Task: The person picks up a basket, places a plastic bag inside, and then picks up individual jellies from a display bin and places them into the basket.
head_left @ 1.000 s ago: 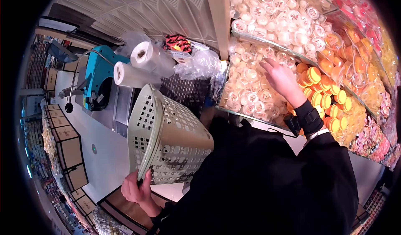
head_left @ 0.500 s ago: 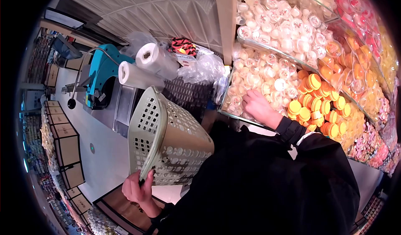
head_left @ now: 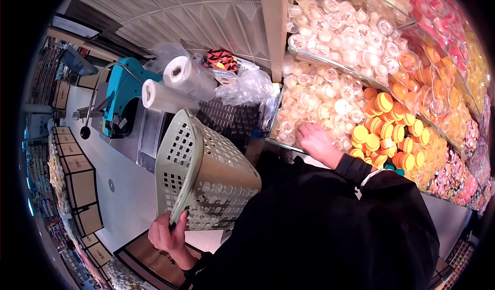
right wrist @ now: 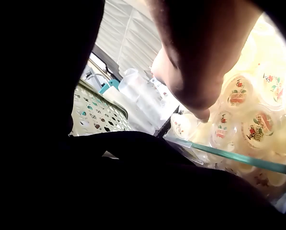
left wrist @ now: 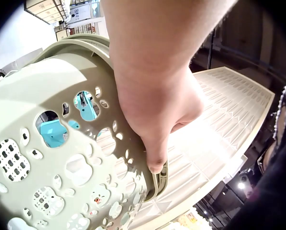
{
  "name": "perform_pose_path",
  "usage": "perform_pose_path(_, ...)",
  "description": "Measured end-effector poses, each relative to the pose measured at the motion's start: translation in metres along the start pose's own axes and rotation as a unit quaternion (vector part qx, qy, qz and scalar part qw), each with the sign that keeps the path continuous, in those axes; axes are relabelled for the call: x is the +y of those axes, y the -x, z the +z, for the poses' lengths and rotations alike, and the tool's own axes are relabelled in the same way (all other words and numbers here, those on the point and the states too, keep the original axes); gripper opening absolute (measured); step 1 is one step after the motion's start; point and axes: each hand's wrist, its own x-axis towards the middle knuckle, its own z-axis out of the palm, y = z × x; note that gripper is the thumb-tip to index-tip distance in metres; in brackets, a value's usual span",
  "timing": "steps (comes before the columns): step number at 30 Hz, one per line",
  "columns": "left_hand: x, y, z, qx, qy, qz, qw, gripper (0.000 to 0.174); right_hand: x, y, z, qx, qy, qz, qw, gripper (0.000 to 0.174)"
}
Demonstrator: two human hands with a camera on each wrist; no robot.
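A pale green plastic basket [head_left: 227,161] with cut-out holes tilts at the person's left side. The left hand [head_left: 169,238] grips its rim at the near corner; in the left wrist view the thumb [left wrist: 156,160] presses on the rim there. On the other side, the right hand [head_left: 315,141] is down among small clear jelly cups [head_left: 309,102], close to the bin's front glass edge. Printed lids of the jelly cups [right wrist: 257,128] show beside that hand in the right wrist view. Its fingertips are hidden, so I cannot tell whether it holds a cup.
Orange-lidded jars [head_left: 397,130] lie right of the cups. Glass dividers [head_left: 340,68] separate bins of sweets rising behind. Rolls of plastic bags [head_left: 185,78], loose clear bags [head_left: 247,89] and a teal machine [head_left: 124,89] stand on the counter beyond the basket.
The right hand has moved from above the middle of the jelly cups down toward the bin's front edge, then slightly left. The left hand keeps its grip on the basket rim.
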Motion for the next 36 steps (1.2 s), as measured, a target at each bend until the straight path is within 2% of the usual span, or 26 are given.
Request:
perform_pose_path(4,0.000,-0.001,0.000,-0.002,0.001,0.001,1.000,0.035,0.003,0.001,0.004,-0.004,-0.003,-0.006,1.000,0.012)
perform_pose_path(9,0.000,-0.001,0.001,-0.001,0.004,0.004,1.000,0.035,0.018,0.003,-0.015,-0.017,0.015,-0.122,0.992,0.017)
perform_pose_path(16,0.001,0.000,0.001,-0.012,-0.008,-0.004,1.000,0.034,0.025,0.007,-0.016,-0.003,-0.007,-0.156,0.988,0.026)
perform_pose_path(18,0.001,0.000,0.001,-0.012,-0.005,-0.007,1.000,0.034,0.023,0.009,-0.022,0.050,-0.161,-0.101,0.981,0.021)
perform_pose_path(19,0.001,0.000,0.001,-0.013,-0.004,-0.008,1.000,0.034,0.021,0.012,-0.025,0.049,-0.161,-0.102,0.980,0.021)
perform_pose_path(21,0.003,-0.002,0.000,-0.013,-0.004,-0.010,1.000,0.034,0.019,0.016,-0.030,0.118,-0.314,0.079,0.939,0.019)
perform_pose_path(22,0.004,-0.004,0.000,-0.013,-0.001,-0.010,1.000,0.034,0.022,0.014,-0.035,0.117,-0.314,0.078,0.939,0.019)
perform_pose_path(24,0.005,-0.005,0.000,-0.014,0.003,-0.011,1.000,0.034,0.033,0.005,-0.051,0.198,-0.349,0.334,0.853,0.020)
perform_pose_path(25,0.005,-0.005,0.000,-0.013,0.005,-0.010,1.000,0.035,0.044,-0.001,-0.062,0.197,-0.349,0.334,0.853,0.020)
perform_pose_path(27,0.005,-0.005,0.001,-0.012,0.007,-0.011,1.000,0.035,0.073,-0.016,-0.078,0.061,-0.234,0.389,0.889,0.024)
perform_pose_path(28,0.005,-0.005,0.001,-0.010,0.008,-0.010,1.000,0.035,0.083,-0.019,-0.076,0.060,-0.234,0.388,0.890,0.024)
perform_pose_path(30,0.004,-0.004,0.001,-0.009,0.009,-0.009,1.000,0.035,0.097,-0.025,-0.074,-0.012,0.012,0.300,0.954,0.029)
perform_pose_path(34,0.004,-0.002,0.001,-0.006,0.010,-0.009,1.000,0.035,0.106,-0.036,-0.063,-0.099,0.068,0.283,0.951,0.032)
perform_pose_path(36,0.003,-0.001,0.001,-0.003,0.017,-0.010,1.000,0.035,0.108,-0.037,-0.061,-0.089,0.061,0.276,0.955,0.032)
